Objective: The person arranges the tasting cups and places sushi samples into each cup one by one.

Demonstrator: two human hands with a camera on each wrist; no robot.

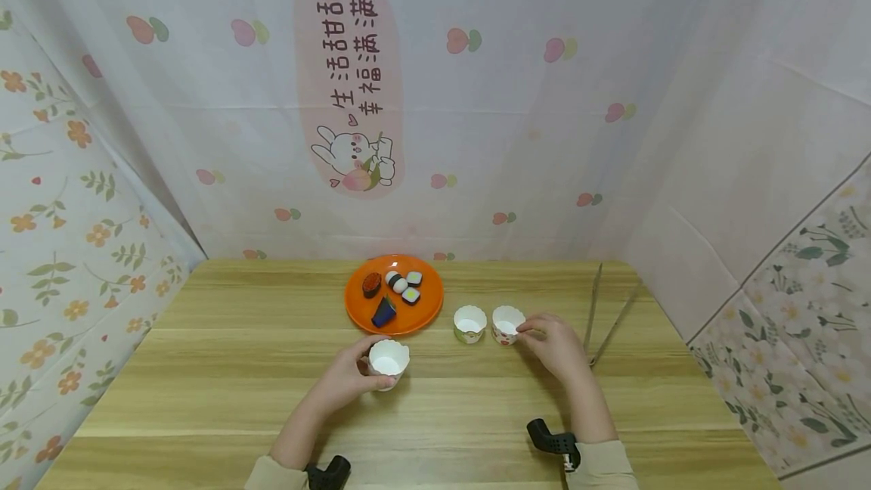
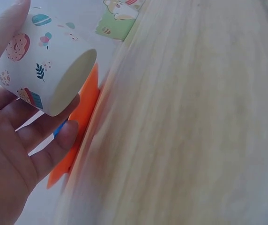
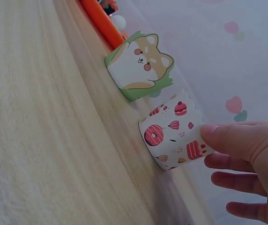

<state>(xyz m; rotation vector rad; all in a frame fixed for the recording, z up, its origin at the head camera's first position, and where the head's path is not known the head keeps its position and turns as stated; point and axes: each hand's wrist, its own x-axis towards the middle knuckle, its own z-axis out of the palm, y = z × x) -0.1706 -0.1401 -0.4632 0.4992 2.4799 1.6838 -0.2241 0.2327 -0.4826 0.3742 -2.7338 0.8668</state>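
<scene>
My left hand (image 1: 348, 376) grips a white paper baking cup (image 1: 389, 360) between thumb and fingers, in front of the orange plate. In the left wrist view this cup (image 2: 49, 61) shows donut and cupcake prints, and its base is raised off the table. To the right, my right hand (image 1: 559, 348) pinches the rim of a second baking cup (image 1: 506, 326), white with red donut and cake prints. The right wrist view shows the thumb on this cup's (image 3: 171, 133) upper edge. Just left of it stands a green baking cup (image 3: 141, 65) with a dog picture.
The orange plate (image 1: 425, 314) at the back holds several toy sushi pieces, among them a dark blue cone (image 1: 384, 312). Metal tongs (image 1: 592, 324) lie spread on the wooden table (image 1: 238, 369), right of my right hand. Patterned curtains (image 1: 531, 97) hang along the table's back and sides.
</scene>
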